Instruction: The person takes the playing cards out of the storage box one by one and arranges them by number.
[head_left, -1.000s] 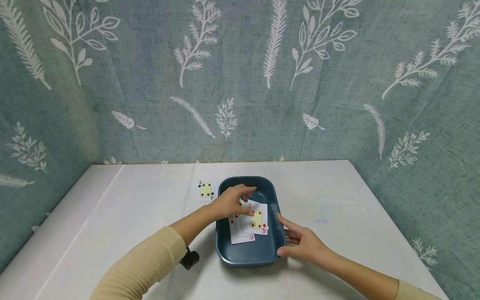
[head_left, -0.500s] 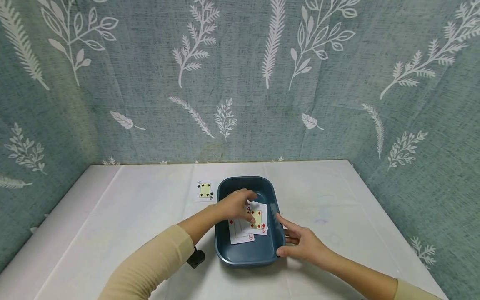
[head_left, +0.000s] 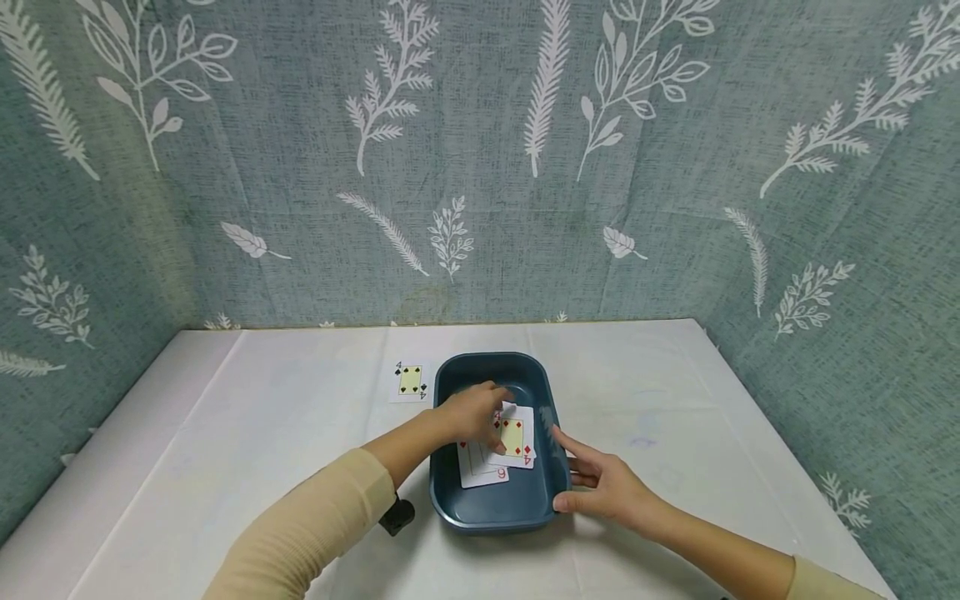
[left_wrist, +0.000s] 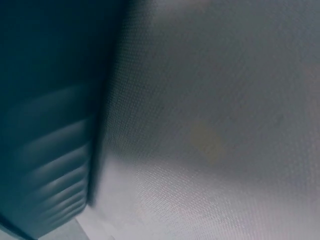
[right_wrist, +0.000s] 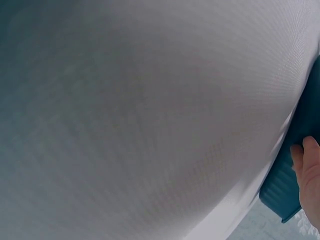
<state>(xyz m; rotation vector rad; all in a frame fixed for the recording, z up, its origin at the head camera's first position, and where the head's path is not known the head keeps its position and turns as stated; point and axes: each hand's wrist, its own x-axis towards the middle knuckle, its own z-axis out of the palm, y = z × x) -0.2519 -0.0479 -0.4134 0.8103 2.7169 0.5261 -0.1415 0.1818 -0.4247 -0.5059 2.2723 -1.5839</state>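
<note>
In the head view my left hand (head_left: pixel 474 414) reaches into a dark blue plastic tray (head_left: pixel 495 525), over several playing cards lying there overlapped. Its fingers curve down at the far left of the four of diamonds (head_left: pixel 515 442), with the thumb tip low over that card's left part. I cannot tell whether they pinch the card. A six (head_left: pixel 483 479) pokes out beneath. My right hand (head_left: pixel 607 492) rests against the tray's right side, index finger and thumb spread along the rim. In the right wrist view the right hand's fingers (right_wrist: pixel 297 155) lie against the outer wall.
A four of spades (head_left: pixel 409 382) lies on the white cloth (head_left: pixel 285 433) beyond the tray's left side. A small black device (head_left: pixel 397 517) shows under the left sleeve. Leaf-patterned grey-green fabric (head_left: pixel 480 208) stands behind and at both sides of the table.
My left hand has moved a little right and lower over the cards, its thumb and fingers lower at the four of diamonds. My right hand has stayed at the tray's side.
</note>
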